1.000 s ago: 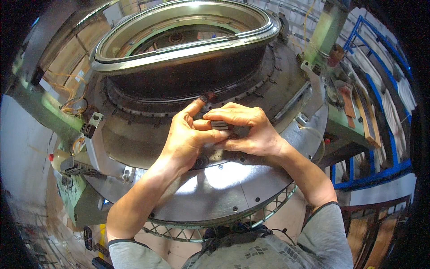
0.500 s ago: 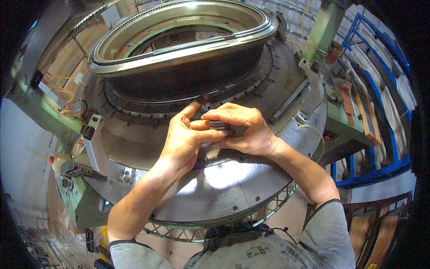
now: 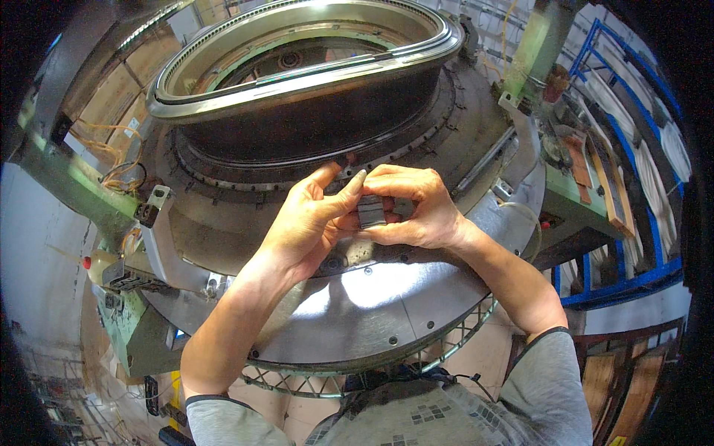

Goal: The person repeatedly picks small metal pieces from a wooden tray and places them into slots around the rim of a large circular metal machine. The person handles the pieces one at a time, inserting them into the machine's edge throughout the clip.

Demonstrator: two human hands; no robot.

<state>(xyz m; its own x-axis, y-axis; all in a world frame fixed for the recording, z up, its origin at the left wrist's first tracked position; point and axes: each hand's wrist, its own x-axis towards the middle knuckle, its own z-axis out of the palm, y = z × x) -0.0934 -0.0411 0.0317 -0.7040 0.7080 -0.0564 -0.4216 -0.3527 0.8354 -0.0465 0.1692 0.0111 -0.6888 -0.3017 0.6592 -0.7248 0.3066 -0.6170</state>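
Where both hands meet over the machine's middle, entries as follows.

Small dark metal block: ribbed, rectangular, held upright between the two hands, just above the grey plate and just below the toothed ring.

Left hand: bare, forearm entering from the lower edge; fingers curled narrow, thumb and forefinger pinching the block's left side.

Right hand: bare, forearm entering from the lower right; fingers folded close over the block's top and right side, touching the left hand's fingertips.

Round machine: large, grey metal, filling most of the view, tilted toward the viewer.

Oval metal rim: bright, polished, raised at the machine's top, dark wall beneath it.

Toothed ring: row of small dark segments circling the base of the dark wall, just behind the fingertips.

Grey plate: flat, curved, bolted, shining under the light, directly below the hands.

Wire ring: thin lattice band skirting the plate's lower edge.

Green frame: painted metal, lower left, beside the machine.

Small bottle: pale, red-capped, pointed nozzle, left of the machine.

Blue rack: metal bars, right edge, well apart from the hands.

Grey sleeves: short, at both upper arms, bottom of view.
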